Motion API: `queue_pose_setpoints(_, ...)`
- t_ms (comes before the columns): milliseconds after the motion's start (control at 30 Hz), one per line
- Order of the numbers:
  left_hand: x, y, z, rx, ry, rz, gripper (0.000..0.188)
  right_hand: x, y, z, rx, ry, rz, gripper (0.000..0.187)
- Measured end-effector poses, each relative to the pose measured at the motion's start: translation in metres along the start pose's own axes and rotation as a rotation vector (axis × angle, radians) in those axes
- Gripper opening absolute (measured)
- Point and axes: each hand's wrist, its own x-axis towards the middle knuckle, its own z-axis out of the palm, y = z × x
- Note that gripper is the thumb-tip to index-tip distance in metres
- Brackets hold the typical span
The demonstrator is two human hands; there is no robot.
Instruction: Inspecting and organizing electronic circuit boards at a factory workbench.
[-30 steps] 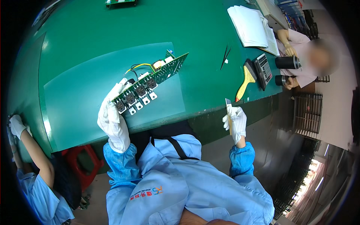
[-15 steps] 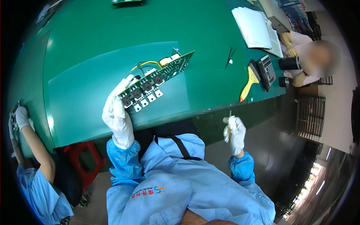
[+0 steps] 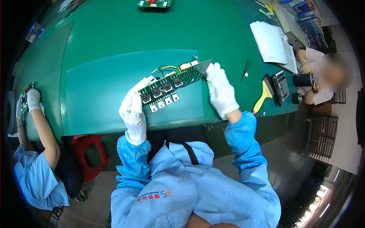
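A green circuit board (image 3: 188,77) is held tilted above the green bench mat, its right end higher. Black square parts and several pale metal tabs line its lower left edge, and yellow and black wires stick out behind it. White-gloved, my left hand (image 3: 132,108) closes round the board's left end, the fingers partly hidden behind it. At the other end my right hand (image 3: 221,91), also gloved, has its fingertips closed on the board's right edge. Whether anything small is also in that hand, I cannot make out.
Right of the board lie black tweezers (image 3: 245,69), a yellow-handled brush (image 3: 263,97), a calculator (image 3: 280,88) and papers (image 3: 268,42). Another board (image 3: 154,4) sits at the far edge. A co-worker (image 3: 40,152) handles a board at left; another person sits at right near black cups (image 3: 303,80).
My right hand has risen from below the bench edge to the board's right end and closed on it. The thin piece seen at its fingertips earlier no longer shows. The whole view has shifted slightly.
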Motion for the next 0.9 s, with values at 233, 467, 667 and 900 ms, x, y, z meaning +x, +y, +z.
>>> queue_pose_setpoints(233,-0.001,0.003,-0.004,-0.042,0.028,-0.138,0.043,-0.098,-0.068,-0.042,0.043,-0.315,-0.001,0.043)
queue_pose_setpoints(467,0.0,0.001,-0.008,-0.004,-0.004,-0.013,0.042,-0.107,-0.074,-0.057,0.674,-0.05,0.607,0.033)
queue_pose_setpoints(667,-0.002,-0.005,-0.008,-0.246,0.039,-0.013,0.046,0.002,-0.076,-0.026,0.947,0.014,0.536,0.042)
queue_pose_setpoints(900,-0.005,-0.004,-0.023,-0.188,-0.162,-0.015,0.061,0.025,-0.071,0.018,1.411,0.197,0.424,0.05)
